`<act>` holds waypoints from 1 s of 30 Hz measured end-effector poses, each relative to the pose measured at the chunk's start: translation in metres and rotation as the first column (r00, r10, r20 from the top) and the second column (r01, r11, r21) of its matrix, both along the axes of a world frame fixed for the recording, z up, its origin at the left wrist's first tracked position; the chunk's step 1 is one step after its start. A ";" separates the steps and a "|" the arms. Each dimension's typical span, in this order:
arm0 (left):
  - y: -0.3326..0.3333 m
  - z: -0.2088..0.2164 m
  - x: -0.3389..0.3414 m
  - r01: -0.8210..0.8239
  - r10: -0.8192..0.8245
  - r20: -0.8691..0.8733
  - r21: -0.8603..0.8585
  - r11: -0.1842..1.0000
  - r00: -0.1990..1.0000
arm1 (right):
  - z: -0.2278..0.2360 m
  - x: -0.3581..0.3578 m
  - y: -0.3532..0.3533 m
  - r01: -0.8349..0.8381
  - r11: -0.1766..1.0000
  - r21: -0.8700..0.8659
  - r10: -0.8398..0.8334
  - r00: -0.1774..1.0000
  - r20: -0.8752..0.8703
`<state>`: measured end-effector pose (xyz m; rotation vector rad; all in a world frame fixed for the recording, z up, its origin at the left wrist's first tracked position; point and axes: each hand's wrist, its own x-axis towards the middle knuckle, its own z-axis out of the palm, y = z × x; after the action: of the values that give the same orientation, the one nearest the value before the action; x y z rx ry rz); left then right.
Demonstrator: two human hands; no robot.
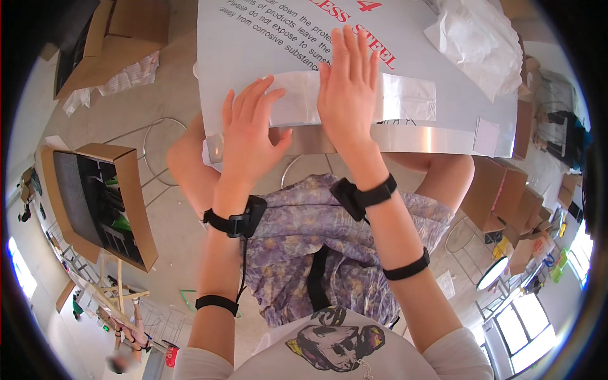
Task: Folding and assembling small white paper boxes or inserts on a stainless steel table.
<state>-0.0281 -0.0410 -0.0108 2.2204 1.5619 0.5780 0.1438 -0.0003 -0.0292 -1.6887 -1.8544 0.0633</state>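
Observation:
A flat, slightly shiny white strip [410, 98], like folded thin sheet or a flattened bag, lies along the near edge of the table. My right hand [349, 95] rests flat across its middle, fingers stretched out and pointing away from me. At the strip's left end is my left hand [252, 130], its fingers apart and slightly bent, the thumb near the metal edge. Neither hand grips anything. Beneath them is the table [253, 38], covered in grey printed protective film, with a bare steel front edge [430, 138].
Crumpled white packaging [476, 47] lies at the table's far right. An open cardboard box [101, 202] with dark and green items stands on the left; another box [136, 28] is farther off. Cardboard boxes [500, 190] stand on the right. Another person [130, 339] is at lower left.

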 end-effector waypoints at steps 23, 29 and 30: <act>-0.018 -0.009 0.024 -0.399 0.674 0.706 -0.566 0.721 0.217 | -0.032 -0.003 0.011 0.008 0.999 -0.042 -0.005 0.997 0.073; -0.020 0.010 0.046 -0.449 0.583 0.781 -0.448 0.773 0.225 | -0.030 -0.003 0.011 0.028 0.999 -0.040 -0.021 0.987 0.159; -0.020 0.006 0.049 -0.448 0.581 0.782 -0.446 0.775 0.226 | -0.029 -0.003 0.011 0.025 0.999 -0.028 -0.020 0.986 0.164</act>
<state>0.0211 -0.0611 -0.0048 0.7834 1.5270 1.5069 0.1404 0.0105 -0.0582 -1.7820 -1.9613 -0.0585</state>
